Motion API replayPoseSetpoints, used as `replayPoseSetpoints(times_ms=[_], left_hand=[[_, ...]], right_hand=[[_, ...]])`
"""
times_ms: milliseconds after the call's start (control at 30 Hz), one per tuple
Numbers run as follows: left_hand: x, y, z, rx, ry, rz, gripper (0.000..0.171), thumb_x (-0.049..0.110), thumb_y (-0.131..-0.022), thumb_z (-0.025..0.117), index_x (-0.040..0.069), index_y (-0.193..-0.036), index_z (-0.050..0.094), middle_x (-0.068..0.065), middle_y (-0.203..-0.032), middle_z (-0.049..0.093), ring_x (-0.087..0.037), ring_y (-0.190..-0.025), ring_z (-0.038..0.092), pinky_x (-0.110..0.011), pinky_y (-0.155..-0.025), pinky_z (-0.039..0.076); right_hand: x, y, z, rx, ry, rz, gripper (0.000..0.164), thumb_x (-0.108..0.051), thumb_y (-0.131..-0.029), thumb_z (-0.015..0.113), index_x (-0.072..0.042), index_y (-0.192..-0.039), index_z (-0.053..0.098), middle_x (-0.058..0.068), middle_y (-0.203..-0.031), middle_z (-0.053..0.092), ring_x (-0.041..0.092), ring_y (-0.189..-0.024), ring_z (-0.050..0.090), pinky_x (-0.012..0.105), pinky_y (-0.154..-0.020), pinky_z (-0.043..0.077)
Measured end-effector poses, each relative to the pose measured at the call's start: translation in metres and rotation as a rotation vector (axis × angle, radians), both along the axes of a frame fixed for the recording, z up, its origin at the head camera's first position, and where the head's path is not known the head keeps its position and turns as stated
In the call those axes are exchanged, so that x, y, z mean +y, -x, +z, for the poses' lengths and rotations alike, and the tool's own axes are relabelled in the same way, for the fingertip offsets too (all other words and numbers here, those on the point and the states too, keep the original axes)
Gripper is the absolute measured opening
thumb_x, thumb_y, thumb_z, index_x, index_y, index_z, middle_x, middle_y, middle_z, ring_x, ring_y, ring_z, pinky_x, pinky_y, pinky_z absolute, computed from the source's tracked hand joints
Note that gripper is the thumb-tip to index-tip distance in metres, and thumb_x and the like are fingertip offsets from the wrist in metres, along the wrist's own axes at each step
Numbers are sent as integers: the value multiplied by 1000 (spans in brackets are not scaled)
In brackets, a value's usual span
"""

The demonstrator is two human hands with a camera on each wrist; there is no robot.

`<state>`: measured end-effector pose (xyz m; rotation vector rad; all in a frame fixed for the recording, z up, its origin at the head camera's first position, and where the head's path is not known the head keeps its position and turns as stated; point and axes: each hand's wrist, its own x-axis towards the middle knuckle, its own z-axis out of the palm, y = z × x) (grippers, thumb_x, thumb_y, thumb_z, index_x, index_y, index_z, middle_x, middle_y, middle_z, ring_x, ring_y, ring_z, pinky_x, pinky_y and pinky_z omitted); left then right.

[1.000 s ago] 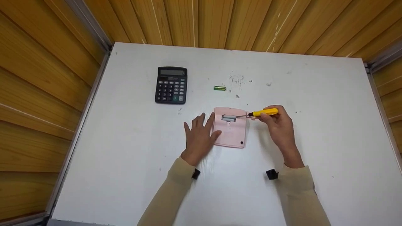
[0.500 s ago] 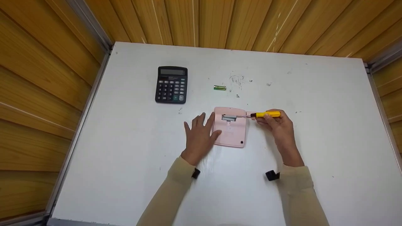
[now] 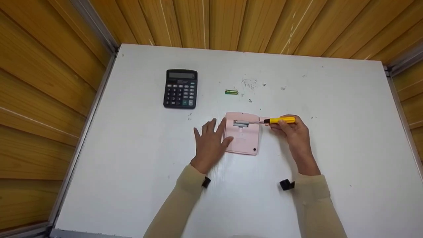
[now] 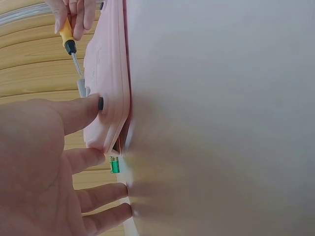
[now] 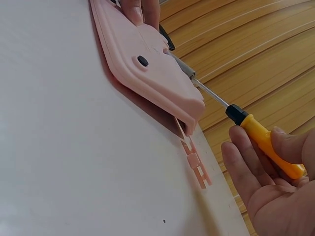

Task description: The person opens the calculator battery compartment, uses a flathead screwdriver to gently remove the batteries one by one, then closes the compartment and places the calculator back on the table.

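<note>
A pink calculator (image 3: 243, 140) lies face down, two grey batteries (image 3: 241, 125) in its uncovered compartment. My left hand (image 3: 210, 148) has its fingers spread, thumb pressing on the calculator's back and index finger along its left edge. Between thumb and fingers, my right hand (image 3: 294, 138) holds a yellow-handled screwdriver (image 3: 281, 120), its shaft pointing left. The screwdriver's tip meets the right end of the upper battery (image 5: 184, 66), which rises tilted out of the compartment in the right wrist view. A pink battery cover (image 5: 194, 160) lies on the table beside the calculator.
A black calculator (image 3: 180, 89) lies face up at the back left of the white table (image 3: 132, 148). One green battery (image 3: 231, 92) rests behind the pink calculator. Wood-patterned panels (image 3: 224, 23) stand along the table's back and sides.
My right hand has shifted slightly right and brought the screwdriver nearly level. The upper battery's right end has lifted. My left hand has stayed in place.
</note>
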<state>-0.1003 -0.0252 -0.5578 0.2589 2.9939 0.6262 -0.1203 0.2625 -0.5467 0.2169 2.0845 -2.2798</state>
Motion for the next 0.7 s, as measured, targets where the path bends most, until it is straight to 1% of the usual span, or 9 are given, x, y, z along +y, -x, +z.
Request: replayPoseSetpoints(times_ms=[167, 367, 533, 700], left_hand=[[0, 2, 1, -14, -2, 2, 73, 55, -105, 59, 20, -167, 39, -21, -162, 43, -40, -150, 38, -79, -114, 22], [0, 2, 1, -38, -11, 5, 74, 56, -105, 58, 21, -167, 37, -20, -164, 41, -39, -152, 36, -79, -115, 19], [0, 2, 0, -37, -19, 7, 74, 55, -105, 59, 21, -167, 38, -20, -163, 41, -39, -151, 36, -79, -115, 19], [0, 3, 0, -38, -17, 10, 74, 55, -105, 60, 21, -167, 38, -20, -163, 42, -39, -152, 36, -79, -116, 19]], right_hand=[[0, 0, 1, 17, 11, -6, 38, -16, -105, 68, 4, -132, 50, 17, -119, 69, 22, -104, 76, 42, -100, 53], [0, 0, 0, 27, 9, -5, 37, -15, -105, 68, 4, -132, 50, 17, -119, 68, 22, -103, 76, 43, -99, 54], [1, -1, 1, 21, -18, -2, 39, -17, -105, 68, 4, -133, 50, 18, -120, 66, 21, -104, 76, 42, -100, 54], [3, -1, 7, 32, -58, 0, 39, -17, -105, 69, 4, -132, 51, 18, -121, 66, 20, -103, 76, 40, -98, 55]])
